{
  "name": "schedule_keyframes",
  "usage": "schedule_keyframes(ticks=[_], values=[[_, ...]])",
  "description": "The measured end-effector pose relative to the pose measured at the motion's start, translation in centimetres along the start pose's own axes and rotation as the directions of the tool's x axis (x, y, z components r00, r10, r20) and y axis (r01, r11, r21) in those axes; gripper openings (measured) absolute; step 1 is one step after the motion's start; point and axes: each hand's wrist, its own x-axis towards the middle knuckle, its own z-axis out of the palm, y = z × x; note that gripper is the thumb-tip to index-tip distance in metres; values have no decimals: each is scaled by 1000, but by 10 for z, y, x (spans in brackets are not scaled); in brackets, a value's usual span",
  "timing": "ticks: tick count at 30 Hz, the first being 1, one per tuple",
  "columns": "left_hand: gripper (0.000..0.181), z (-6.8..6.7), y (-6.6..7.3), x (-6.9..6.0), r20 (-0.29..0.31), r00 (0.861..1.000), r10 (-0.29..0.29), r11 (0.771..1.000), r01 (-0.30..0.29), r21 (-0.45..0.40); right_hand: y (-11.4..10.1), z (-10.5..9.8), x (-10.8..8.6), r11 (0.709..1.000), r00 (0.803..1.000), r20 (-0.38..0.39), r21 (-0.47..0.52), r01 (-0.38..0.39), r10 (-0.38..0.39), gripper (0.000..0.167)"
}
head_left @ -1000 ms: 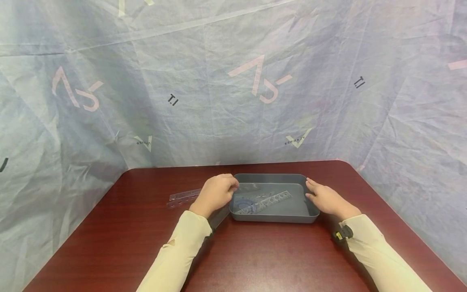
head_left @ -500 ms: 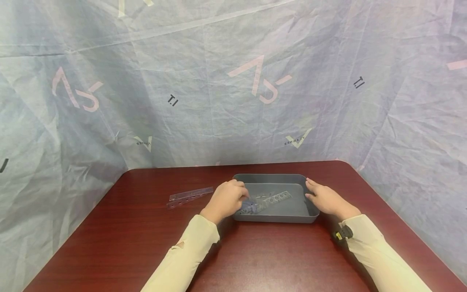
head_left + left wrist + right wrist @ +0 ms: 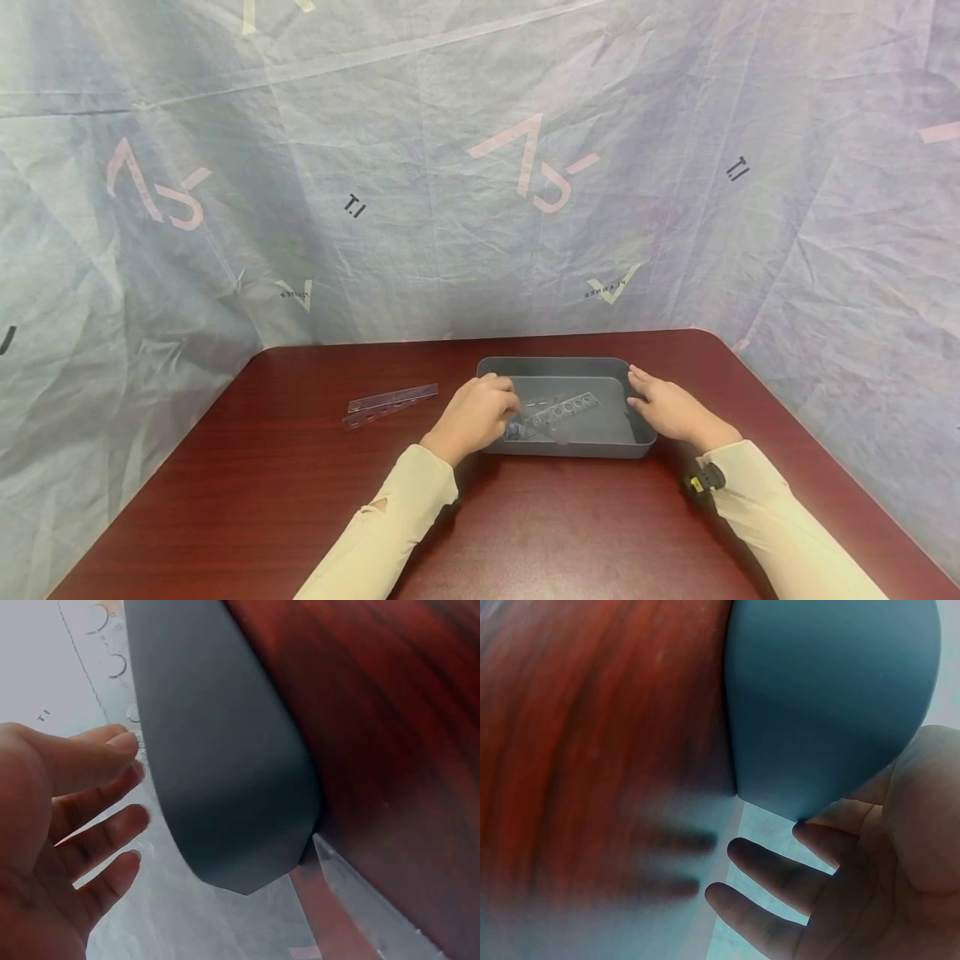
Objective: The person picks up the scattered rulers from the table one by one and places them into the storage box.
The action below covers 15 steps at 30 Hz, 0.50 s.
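Left hand [image 3: 474, 417] pinched clear ruler [image 3: 112, 686], relaxed right hand [image 3: 671, 410] touched gray tray [image 3: 566, 451] mid-frame; low, gentle placing seemed best.

Free room in the gray tray [image 3: 566, 450] between the clear ruler [image 3: 566, 409] and right fingers [image 3: 643, 382], left fingers [image 3: 504, 393] over the left end

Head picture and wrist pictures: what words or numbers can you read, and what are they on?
"T.I": on the cloth, twice in the head view, once in the left wrist view.
"PLANNER": on the cloth, right side, seemingly backwards; left copy blurred.
Pink shapes: on the cloth, unsure if letters.
Clear piece with circles, left wrist view: marks too small.
Clear rulers on the table, holed strip in the tray: marks too small.
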Motion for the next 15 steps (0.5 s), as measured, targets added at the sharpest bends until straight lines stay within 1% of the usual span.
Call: schedule_keyframes(ticks=[4,9,15], values=[[17,4,0,-1,40,999,-9,1000,9,3,1,1,0,1000,1000,-2,1,0,0,54],[19,10,-1,-2,103,995,-14,1000,16,-17,2,1,-1,1000,1000,4,-1,-3,3,55],[21,12,-1,-3,128,991,-28,999,32,-26,1,0,0,1000,1000,-1,-3,9,-9,54]])
